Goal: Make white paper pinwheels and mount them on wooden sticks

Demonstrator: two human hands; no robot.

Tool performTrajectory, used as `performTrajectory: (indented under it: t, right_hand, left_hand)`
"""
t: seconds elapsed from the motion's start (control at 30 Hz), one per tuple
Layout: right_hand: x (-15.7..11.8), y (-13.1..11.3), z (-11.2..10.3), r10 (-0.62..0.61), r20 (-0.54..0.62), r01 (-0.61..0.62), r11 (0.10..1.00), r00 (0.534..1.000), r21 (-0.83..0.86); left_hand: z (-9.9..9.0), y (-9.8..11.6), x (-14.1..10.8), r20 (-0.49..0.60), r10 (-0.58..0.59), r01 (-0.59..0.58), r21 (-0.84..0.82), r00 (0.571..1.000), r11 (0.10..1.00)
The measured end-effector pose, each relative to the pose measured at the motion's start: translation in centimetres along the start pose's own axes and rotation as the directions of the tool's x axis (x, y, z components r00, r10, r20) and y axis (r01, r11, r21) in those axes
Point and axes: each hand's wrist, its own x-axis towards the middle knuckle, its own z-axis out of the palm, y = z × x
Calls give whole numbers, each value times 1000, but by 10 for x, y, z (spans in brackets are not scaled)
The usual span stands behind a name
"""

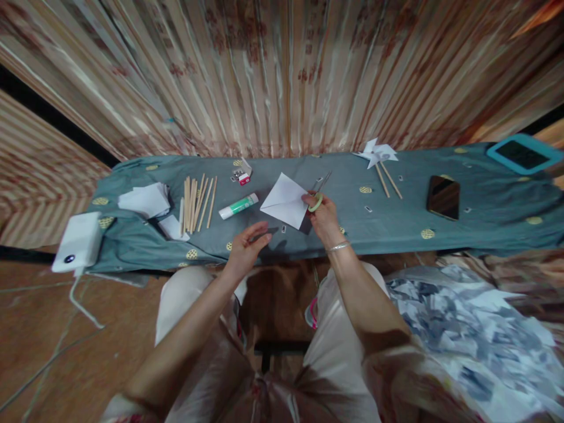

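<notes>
A white paper square [284, 200] with a crease across it is turned corner-up over the cloth-covered table. My right hand [322, 218] is closed on green-handled scissors [316, 202], blades pointing up and away, and its fingertips touch the paper's right corner. Just below and left of the paper, my left hand [247, 249] has its fingers apart and holds nothing. A green and white glue stick [238, 207] lies left of the paper. Behind it is a small open box of pins [242, 176].
Wooden sticks [197, 202] and stacked white papers [147, 200] lie left. Paper pinwheels [378, 154] on sticks, a dark phone [443, 197] and a blue-framed tablet [523, 153] are right. A white device [78, 241] sits at the left edge. Paper scraps [484, 329] fill a bag lower right.
</notes>
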Motion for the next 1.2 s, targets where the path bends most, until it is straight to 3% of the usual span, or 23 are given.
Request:
performTrajectory:
  t: [0.03, 0.1, 0.17, 0.3, 0.43, 0.9, 1.2]
  right_hand:
    - [1, 2, -1, -7, -4, 7, 1000, 1000, -19]
    - [2, 6, -2, -21, -12, 20, 998, 1000, -61]
    - [3, 11, -3, -24, -19, 22, 996, 1000, -86]
    - [5, 21, -6, -9, -18, 7, 996, 1000, -85]
    - [5, 26, -10, -17, -5, 17, 996, 1000, -89]
    - [5, 26, -8, -49, 51, 55, 991, 998, -125]
    - [6, 26, -3, -33, 1, 32, 992, 999, -122]
  left_hand:
    - [-8, -4, 2, -5, 100, -98, 153, 995, 983]
    - [-26, -10, 9, 96, 232, -249, 476, 968, 843]
    - [-44, -16, 17, 205, 237, -313, 667, 950, 676]
    - [-64, -25, 25, 303, 136, -331, 832, 943, 445]
    - [-64, -28, 21, 349, 132, -373, 872, 928, 317]
    - [-62, -30, 25, 331, 114, -349, 905, 937, 242]
    - [-62, -30, 24, 320, 153, -353, 881, 935, 316]
